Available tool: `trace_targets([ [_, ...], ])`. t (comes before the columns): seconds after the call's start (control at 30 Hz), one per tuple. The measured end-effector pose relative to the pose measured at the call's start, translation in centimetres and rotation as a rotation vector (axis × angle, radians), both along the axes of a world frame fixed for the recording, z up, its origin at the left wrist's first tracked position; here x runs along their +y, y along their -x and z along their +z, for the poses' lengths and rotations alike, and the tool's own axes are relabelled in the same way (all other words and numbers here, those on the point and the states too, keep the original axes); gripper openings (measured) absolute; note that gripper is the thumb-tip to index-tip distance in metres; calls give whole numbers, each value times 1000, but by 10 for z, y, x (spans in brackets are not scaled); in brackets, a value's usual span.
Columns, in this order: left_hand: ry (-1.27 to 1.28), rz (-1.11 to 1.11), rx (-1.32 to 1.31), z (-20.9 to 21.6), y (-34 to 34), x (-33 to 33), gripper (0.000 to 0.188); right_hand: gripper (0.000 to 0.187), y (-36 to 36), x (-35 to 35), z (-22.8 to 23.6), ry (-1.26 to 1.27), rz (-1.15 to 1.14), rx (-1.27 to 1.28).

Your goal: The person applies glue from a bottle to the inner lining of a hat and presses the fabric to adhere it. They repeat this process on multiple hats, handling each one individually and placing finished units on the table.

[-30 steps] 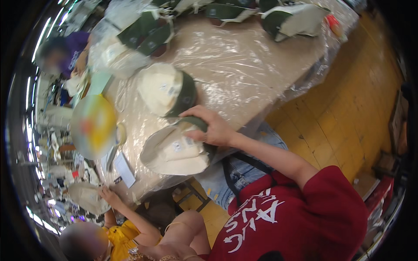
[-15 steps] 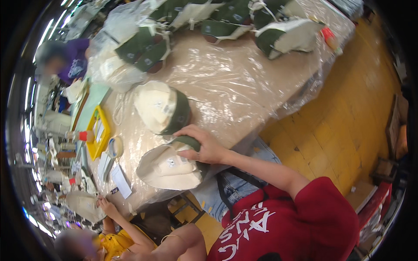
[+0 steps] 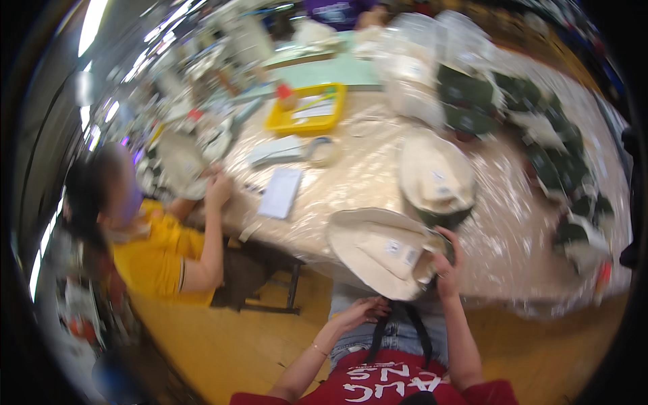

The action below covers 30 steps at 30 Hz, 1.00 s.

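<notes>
Holds cream fabric piece [image 3: 368, 243] by green end in right hand [image 3: 448, 262], above near edge of table [image 3: 503, 270]; has left hand [image 3: 363, 312] just below, grip indeterminable. Finds held piece not yet set down; notes similar piece [image 3: 435, 169] resting beyond, green pieces [image 3: 466, 91] grouped far right.

Clear plastic sheeting [image 3: 503, 250] covers the table [image 3: 368, 145]; just beyond the grip of the right hand [image 3: 447, 266] sits a cream-and-green cap [image 3: 437, 172], green caps [image 3: 570, 135] line up farther right, and leftward lie a white pad [image 3: 281, 194], tape roll [image 3: 324, 163], yellow tray [image 3: 304, 127]!
</notes>
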State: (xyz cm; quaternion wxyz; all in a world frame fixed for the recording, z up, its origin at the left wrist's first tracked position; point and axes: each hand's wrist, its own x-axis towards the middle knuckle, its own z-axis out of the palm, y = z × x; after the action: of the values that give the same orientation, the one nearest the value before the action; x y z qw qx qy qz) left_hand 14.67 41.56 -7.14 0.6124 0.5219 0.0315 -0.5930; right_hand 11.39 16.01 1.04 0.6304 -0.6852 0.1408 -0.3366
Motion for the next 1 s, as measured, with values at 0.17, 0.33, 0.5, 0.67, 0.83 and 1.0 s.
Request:
trace_targets([
  [0.17, -35, 322, 134, -109, -19, 7, 34, 50, 1, 2, -1, -165, 65, 47],
  [0.33, -257, -99, -1486, -156, -24, -40, 37, 51, -2, 1, -2, -141, 68, 1],
  [0.5, -342, -49, -1635, -168, -15, -61, 44, 57, -3, 3, -3, -155, 29, 40],
  [0.67, -410, -166, -1496, -172, -19, -59, 46, 58, -4, 3, -9, -180, -18, 52],
  [0.83, -384, -13, -1537, -177, -17, -55, 47, 58, -1, -3, -19, -251, -6, 77],
  [1.0, -471, -226, -1466, -178, -20, -55, 45, 56, -2, -3, -21, -273, 71, 22],
])
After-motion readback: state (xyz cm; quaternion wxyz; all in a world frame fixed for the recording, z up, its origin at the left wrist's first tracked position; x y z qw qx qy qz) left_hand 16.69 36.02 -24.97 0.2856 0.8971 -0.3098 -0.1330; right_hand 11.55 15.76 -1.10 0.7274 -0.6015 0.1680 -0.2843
